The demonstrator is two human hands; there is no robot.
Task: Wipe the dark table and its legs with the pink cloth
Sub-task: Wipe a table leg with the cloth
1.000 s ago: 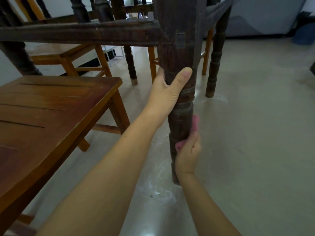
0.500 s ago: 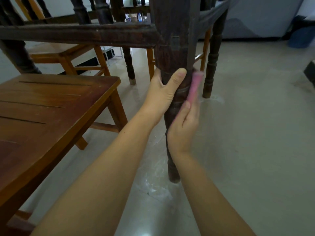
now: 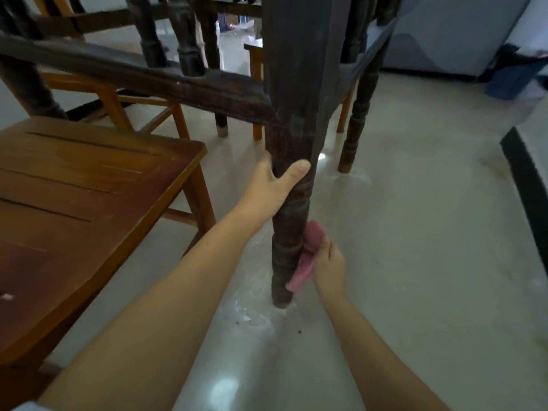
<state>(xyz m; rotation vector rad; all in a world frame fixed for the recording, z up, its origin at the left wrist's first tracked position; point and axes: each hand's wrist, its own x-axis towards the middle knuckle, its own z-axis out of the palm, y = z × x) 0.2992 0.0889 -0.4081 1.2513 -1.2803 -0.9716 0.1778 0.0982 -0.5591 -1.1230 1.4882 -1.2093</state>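
The dark table's near leg is a turned wooden post that stands on the pale floor in the middle of the head view. My left hand is wrapped around its upper turned part, thumb across the front. The pink cloth is bunched in my right hand and pressed against the right side of the leg's lower part, a little above its foot. A dark rail of the table runs left from the leg's square top.
A brown wooden chair seat fills the left side, close to my left arm. Another dark table leg and orange chair legs stand behind. A dark-edged object is at the right. Whitish smears and specks mark the floor around the foot.
My right hand has slid the pink cloth down the leg, from beside my left hand to near the foot. My left hand has kept its grip on the leg.
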